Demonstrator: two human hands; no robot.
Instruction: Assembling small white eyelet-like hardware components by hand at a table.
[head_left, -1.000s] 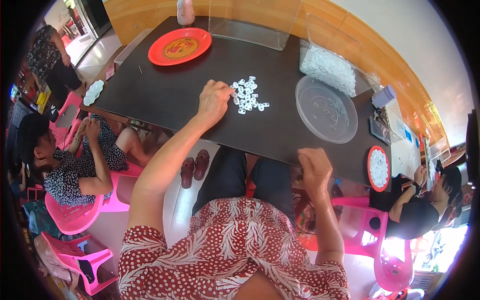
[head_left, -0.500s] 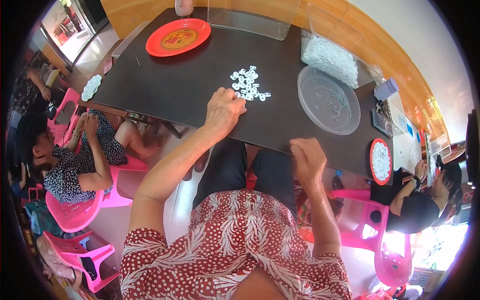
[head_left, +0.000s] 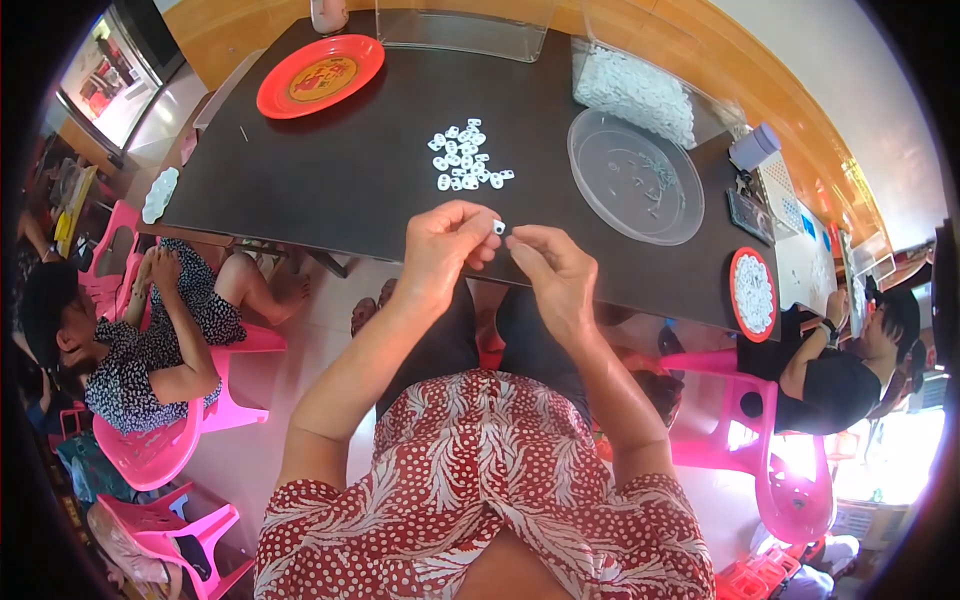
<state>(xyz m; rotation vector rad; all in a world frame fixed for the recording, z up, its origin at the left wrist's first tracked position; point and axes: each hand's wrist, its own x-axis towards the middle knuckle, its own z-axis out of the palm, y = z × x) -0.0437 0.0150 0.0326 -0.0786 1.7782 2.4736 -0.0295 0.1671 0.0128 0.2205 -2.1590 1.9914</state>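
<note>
A white piece sits pinched between thumb and finger of the left hand, by the table's near edge. Just beside it, the right hand is curled, thumb near forefinger; I can't tell whether it grips anything. Beyond lie loose pieces.

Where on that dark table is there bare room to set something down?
Two bare patches of tabletop: one bordered by the red plate, white pile and left hand; another by the round clear tray, red dish and right hand. The back right is crowded with the tray, bigger white heap, phone and purple container.
</note>
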